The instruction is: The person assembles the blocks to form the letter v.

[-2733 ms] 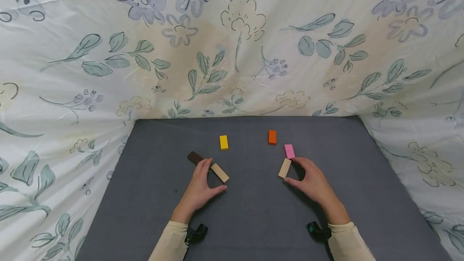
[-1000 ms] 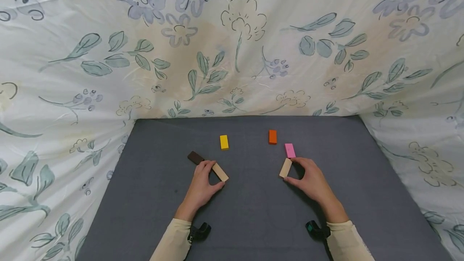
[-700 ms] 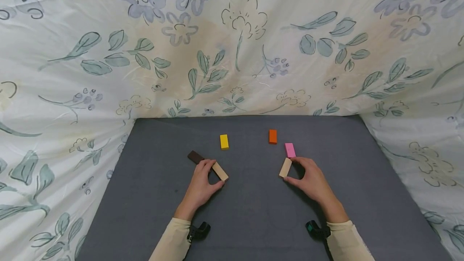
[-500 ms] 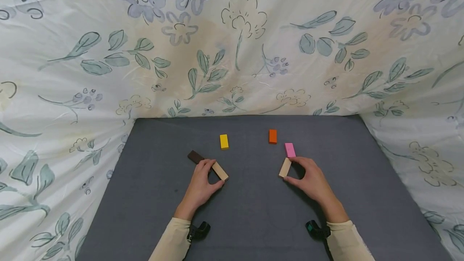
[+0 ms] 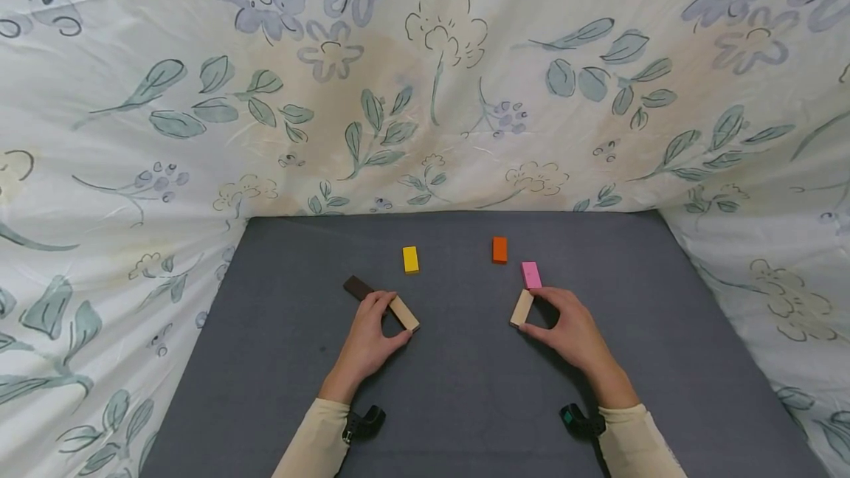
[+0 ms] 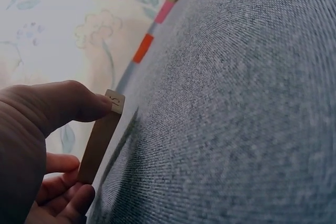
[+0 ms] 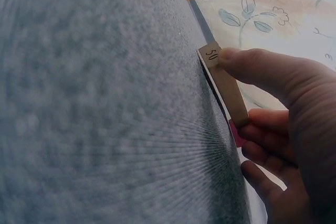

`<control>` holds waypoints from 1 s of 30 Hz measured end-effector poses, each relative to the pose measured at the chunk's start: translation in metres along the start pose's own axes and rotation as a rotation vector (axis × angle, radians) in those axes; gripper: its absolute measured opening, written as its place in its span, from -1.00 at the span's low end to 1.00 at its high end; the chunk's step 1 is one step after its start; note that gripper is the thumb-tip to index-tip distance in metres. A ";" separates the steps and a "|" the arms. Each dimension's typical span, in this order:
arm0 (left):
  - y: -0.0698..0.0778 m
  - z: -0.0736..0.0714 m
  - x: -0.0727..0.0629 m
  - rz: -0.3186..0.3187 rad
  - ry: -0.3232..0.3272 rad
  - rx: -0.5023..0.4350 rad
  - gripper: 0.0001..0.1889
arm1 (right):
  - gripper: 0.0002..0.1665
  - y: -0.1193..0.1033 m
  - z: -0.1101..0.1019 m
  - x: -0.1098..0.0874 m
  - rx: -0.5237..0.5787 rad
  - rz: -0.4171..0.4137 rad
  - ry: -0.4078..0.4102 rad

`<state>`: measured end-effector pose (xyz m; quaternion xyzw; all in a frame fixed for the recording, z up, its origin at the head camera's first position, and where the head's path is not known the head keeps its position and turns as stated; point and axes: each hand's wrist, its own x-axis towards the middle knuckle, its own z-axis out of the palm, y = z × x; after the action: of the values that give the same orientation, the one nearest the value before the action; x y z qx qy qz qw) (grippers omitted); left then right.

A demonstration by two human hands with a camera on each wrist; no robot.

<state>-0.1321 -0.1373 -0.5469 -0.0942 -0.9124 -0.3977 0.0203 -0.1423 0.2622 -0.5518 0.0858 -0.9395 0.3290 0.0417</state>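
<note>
My left hand (image 5: pixel 364 349) pinches a pale wooden block (image 5: pixel 403 313) by its two ends, thumb at the near end and fingers at the far one. In the left wrist view, dark characters mark the end of this wooden block (image 6: pixel 100 142) beside the thumb. Another plain wooden block (image 5: pixel 522 308) is pinched the same way by my right hand (image 5: pixel 576 330); the right wrist view shows "50" on the end of that wooden block (image 7: pixel 226 85). A dark brown block (image 5: pixel 358 287) lies just beyond the left fingertips. A pink block (image 5: pixel 530 275) lies right at the far end of the right wooden block.
A yellow block (image 5: pixel 410 260) and an orange block (image 5: pixel 499 250) lie farther back on the dark grey table cloth (image 5: pixel 465 389). Floral fabric (image 5: pixel 438 94) hangs behind the table and along both sides.
Since the earliest frame, my left thumb has come in against the near end of its wooden block, which it stood apart from. My right hand keeps its hold almost in place.
</note>
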 end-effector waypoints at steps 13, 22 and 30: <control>0.004 0.000 -0.001 0.015 -0.008 0.004 -0.26 | -0.13 -0.007 -0.001 -0.001 0.002 0.000 0.007; 0.007 0.000 -0.002 0.034 -0.013 0.018 -0.26 | -0.14 -0.014 -0.002 -0.003 0.014 -0.014 0.013; 0.010 0.004 -0.002 0.061 -0.019 0.036 -0.24 | -0.16 -0.017 -0.002 -0.005 0.015 -0.036 0.028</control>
<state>-0.1281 -0.1281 -0.5425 -0.1253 -0.9164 -0.3793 0.0253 -0.1345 0.2510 -0.5408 0.0987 -0.9346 0.3364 0.0600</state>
